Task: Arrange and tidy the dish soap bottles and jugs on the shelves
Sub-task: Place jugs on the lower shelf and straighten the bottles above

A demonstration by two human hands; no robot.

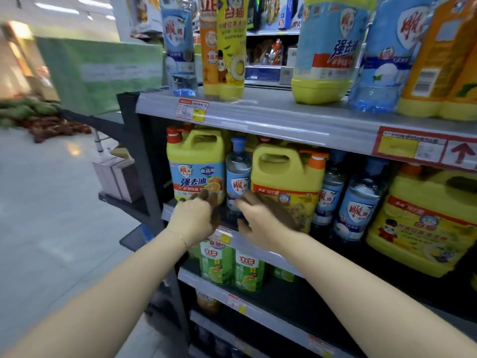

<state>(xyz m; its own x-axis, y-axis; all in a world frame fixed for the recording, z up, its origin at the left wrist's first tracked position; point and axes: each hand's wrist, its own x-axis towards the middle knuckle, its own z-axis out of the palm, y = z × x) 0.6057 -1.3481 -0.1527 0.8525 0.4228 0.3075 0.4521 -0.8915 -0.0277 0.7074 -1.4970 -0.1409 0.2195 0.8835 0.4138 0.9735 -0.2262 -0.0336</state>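
Yellow jugs and clear blue-capped bottles sat mixed on the middle shelf (271, 130), sorting barely begun

I had both hands at the shelf front: left hand (192, 219) loosely open against the left jug (196, 166), right hand (260, 223) open beside the small bottle (238, 177) and second jug (286, 182), gripping nothing; bottles further right (361, 200) looked unsorted, green bottles (232, 267) below untouched

On the middle shelf (284, 120), 2 yellow handled jugs (196, 164) (287, 182) stand upright with a clear blue-capped bottle (238, 174) squeezed between them; more clear bottles (361, 200) and another yellow jug (423, 218) stand rightward.
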